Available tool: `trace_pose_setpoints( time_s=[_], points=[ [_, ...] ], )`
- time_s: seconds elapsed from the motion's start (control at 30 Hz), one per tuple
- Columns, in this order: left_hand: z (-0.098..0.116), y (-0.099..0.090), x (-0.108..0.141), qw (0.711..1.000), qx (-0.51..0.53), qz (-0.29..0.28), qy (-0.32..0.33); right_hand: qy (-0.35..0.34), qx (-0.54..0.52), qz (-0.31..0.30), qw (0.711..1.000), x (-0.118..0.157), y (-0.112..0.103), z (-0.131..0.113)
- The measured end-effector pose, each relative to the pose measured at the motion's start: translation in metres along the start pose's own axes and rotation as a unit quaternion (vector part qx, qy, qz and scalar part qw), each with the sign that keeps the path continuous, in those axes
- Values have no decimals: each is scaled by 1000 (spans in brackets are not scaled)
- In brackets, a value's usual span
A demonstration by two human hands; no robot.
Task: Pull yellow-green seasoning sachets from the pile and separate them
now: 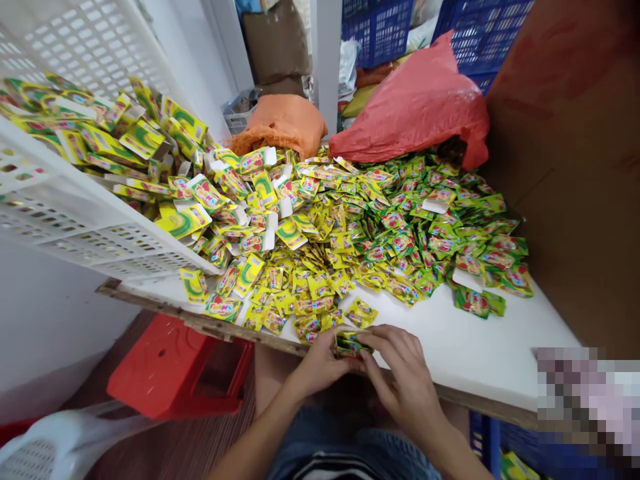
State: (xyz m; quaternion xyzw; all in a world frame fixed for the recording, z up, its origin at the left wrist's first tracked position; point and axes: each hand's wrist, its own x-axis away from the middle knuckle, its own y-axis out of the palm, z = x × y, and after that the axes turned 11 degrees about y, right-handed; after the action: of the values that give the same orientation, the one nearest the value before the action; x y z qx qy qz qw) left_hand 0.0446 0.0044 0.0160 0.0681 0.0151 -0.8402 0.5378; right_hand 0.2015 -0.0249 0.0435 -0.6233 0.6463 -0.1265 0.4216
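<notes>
one small open carton, packets inside, is at the front edge of the bench, grasped by the left hand and right hand. bare bench runs rightward to brown cardboard; heaped sachets and boxes crowd leftward, reaching into a white crate.

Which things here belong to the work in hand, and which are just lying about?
Seemingly in use:
left hand, holding an open carton
right hand, at its opening
yellow sachets, green sachets
piled cartons
white basket

Seemingly just lying about:
red stool
blue crates at the back
</notes>
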Motion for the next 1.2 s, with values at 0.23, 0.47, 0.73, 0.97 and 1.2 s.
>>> trace_pose_setpoints(
  time_s=[0.23,0.47,0.73,0.97,1.2],
  points=[
    [-7,-3,13,976,-162,59,133,18,20,-30,999,-4,-7,-1],
    [-34,-8,34,914,-305,137,232,20,9,-58,998,-3,-2,-1],
    [-11,-9,26,949,-224,56,212,8,-106,-13,994,16,16,15],
    [-1,-2,27,951,-154,113,241,68,-154,60,984,16,20,8],
    [1,-5,32,944,-170,67,274,29,-141,-10,989,22,17,12]
  ],
)
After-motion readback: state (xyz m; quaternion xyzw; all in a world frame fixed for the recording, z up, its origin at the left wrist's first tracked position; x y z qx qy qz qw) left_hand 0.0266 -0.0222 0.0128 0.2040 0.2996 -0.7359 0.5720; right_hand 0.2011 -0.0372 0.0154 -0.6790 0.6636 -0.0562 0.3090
